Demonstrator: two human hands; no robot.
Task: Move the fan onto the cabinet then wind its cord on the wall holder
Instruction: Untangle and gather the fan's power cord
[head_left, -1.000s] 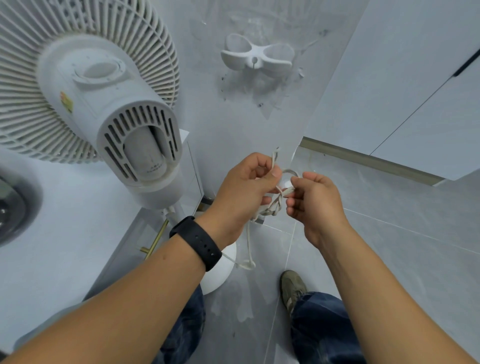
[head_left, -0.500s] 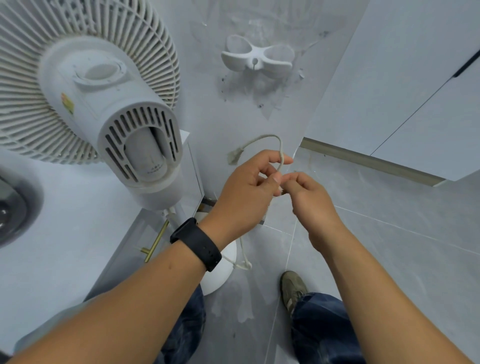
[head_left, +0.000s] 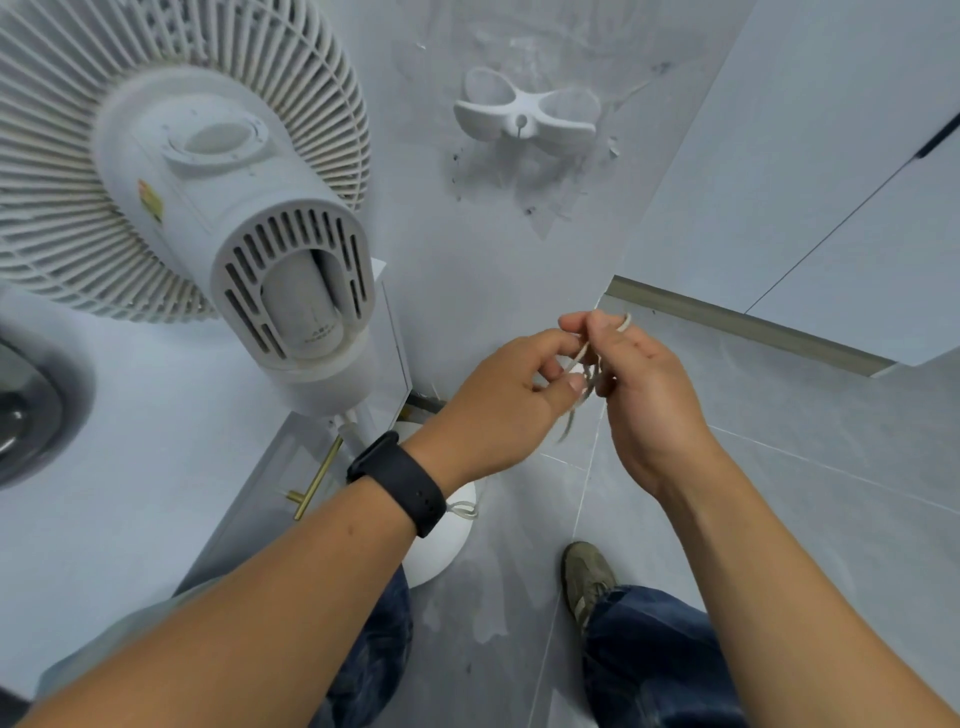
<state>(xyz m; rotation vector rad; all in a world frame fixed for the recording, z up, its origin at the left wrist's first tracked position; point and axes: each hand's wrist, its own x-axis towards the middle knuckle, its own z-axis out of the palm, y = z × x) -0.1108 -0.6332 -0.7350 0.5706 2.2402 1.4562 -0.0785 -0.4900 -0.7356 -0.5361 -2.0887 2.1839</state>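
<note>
Both your hands are busy with the cord (head_left: 582, 358): your left hand (head_left: 511, 400) pinches it between thumb and fingers, and your right hand (head_left: 636, 379) has its fingers curled round a small bunch of loops, touching the left. A short tail hangs blurred below them.

The fan (head_left: 208, 197) stands up and to the left of your left hand, its head level with the cabinet (head_left: 93, 467) top, but its round foot seems to rest on the floor beneath your left wrist, so I would judge the lifting not yet done.

The wall holder (head_left: 524, 117) is well above both hands, its two arms bare. To wind well, work the tangle free first, keep light tension with one hand, and feed even turns across both arms so nothing slips off.

As for containers, a dark basin shows at the far left, beyond your left forearm; its contents cannot be made out.
</note>
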